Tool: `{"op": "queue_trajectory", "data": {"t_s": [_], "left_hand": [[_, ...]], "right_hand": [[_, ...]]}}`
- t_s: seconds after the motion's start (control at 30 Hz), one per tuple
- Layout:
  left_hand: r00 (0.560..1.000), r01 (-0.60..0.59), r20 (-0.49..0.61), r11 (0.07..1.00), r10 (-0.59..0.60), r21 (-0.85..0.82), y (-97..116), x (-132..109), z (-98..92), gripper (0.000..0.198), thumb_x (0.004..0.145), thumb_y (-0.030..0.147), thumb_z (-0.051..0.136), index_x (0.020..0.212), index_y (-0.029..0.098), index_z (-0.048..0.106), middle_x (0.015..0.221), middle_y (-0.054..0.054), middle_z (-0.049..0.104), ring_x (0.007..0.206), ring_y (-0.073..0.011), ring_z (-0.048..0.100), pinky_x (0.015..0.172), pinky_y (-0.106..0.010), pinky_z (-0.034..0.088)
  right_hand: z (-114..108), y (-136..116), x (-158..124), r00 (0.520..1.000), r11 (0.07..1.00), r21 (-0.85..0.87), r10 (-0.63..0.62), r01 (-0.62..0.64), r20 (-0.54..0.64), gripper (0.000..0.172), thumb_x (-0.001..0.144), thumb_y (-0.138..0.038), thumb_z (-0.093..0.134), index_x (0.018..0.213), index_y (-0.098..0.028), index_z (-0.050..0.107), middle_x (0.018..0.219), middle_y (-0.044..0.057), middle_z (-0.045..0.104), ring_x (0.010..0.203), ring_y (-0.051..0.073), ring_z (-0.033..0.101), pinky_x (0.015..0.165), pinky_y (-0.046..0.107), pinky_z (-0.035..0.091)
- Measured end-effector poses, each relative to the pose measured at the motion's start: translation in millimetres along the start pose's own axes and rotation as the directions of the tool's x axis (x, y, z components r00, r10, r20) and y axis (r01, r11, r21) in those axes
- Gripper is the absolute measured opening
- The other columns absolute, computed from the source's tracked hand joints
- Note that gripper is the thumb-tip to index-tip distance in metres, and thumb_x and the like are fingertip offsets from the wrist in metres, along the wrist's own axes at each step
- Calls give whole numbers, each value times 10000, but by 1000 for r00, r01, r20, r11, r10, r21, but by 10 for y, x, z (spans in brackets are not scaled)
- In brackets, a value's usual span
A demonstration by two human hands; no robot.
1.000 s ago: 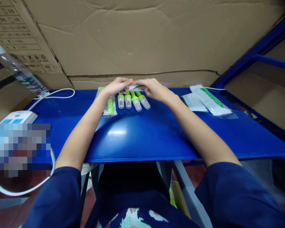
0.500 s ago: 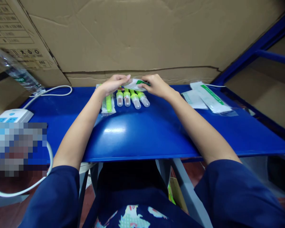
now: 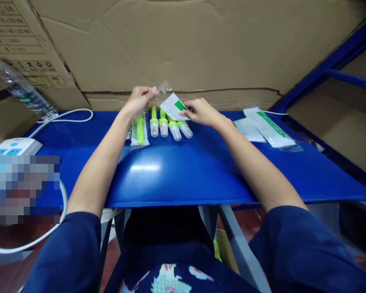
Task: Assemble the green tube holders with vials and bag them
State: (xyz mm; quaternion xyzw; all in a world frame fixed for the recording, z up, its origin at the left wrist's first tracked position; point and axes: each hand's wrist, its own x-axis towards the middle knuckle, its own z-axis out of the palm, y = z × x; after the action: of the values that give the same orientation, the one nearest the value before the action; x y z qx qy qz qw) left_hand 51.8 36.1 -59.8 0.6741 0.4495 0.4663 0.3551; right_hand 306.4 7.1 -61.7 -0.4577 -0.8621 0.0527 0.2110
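My left hand (image 3: pixel 140 99) pinches a clear plastic wrapper (image 3: pixel 165 87) above the back edge of the blue table. To its right, my right hand (image 3: pixel 200 111) holds a white packet (image 3: pixel 171 106) with a green patch between thumb and fingers. Below the hands several lime-green pieces with clear caps (image 3: pixel 164 127) lie side by side; the packet and right fingers partly hide their far ends. A lime-green piece (image 3: pixel 140 130) in a clear bag lies to their left, under my left hand.
White-and-green packets (image 3: pixel 271 128) lie at the right of the blue table (image 3: pixel 183 175). A power strip (image 3: pixel 17 147), white cable (image 3: pixel 79 120) and plastic bottle (image 3: pixel 24 91) are at the left. A cardboard wall (image 3: pixel 183 49) stands behind.
The hands have moved apart, my left hand up and to the left. The clear wrapper now stands out above the white packet, which has tilted and shows more of its face.
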Motion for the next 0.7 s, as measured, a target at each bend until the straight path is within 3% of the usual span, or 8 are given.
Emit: {"op": "queue_trajectory", "data": {"t_s": [0.13,0.23,0.33,0.53,0.6,0.7], "left_hand": [[999,15,30,999,-14,-34,-22,2,-136,316,998,489,685,947,178,705,942,-80,758,1057,-218,748,891,-317,580],[996,44,82,995,-37,-85,-26,3,-135,479,1024,606,613,850,167,693,842,-78,718,981,-227,764,849,-340,595],[986,69,157,990,-49,-121,3,-12,-85,545,1046,621,558,801,157,706,767,-77,705,917,-232,774,820,-353,609],[948,74,316,991,-36,-108,83,-90,-13,397,988,553,685,945,165,760,714,-55,715,788,-217,769,768,-346,628],[957,40,289,994,-9,-101,85,-90,1,355,955,524,742,1004,174,755,714,-47,706,797,-222,764,780,-353,626],[990,-29,138,998,36,-56,106,-78,16,320,960,487,751,1040,178,733,795,-55,711,913,-238,767,868,-376,614]], "right_hand": [[34,41,11,994,997,33,-69,72,-87,224,945,-398,664,797,-231,688,838,78,674,839,259,612,843,413,500],[34,46,4,982,997,25,-61,67,-176,167,929,-384,681,886,-244,762,1014,122,713,951,309,646,903,481,527],[-9,2,-20,976,999,18,33,-29,-215,174,926,-312,660,987,-230,801,1087,136,725,1017,326,666,962,513,531],[-128,-172,-60,948,967,141,238,-211,-210,204,929,-250,631,1020,-191,804,1073,118,759,1036,284,694,1003,453,544],[-143,-214,-64,955,955,238,224,-176,-193,157,909,-268,677,982,-191,794,1094,106,774,1046,269,704,983,421,559],[-164,-271,-75,972,920,383,160,-84,-173,165,870,-364,779,910,-205,768,1072,93,790,1066,265,716,967,403,576]]}}
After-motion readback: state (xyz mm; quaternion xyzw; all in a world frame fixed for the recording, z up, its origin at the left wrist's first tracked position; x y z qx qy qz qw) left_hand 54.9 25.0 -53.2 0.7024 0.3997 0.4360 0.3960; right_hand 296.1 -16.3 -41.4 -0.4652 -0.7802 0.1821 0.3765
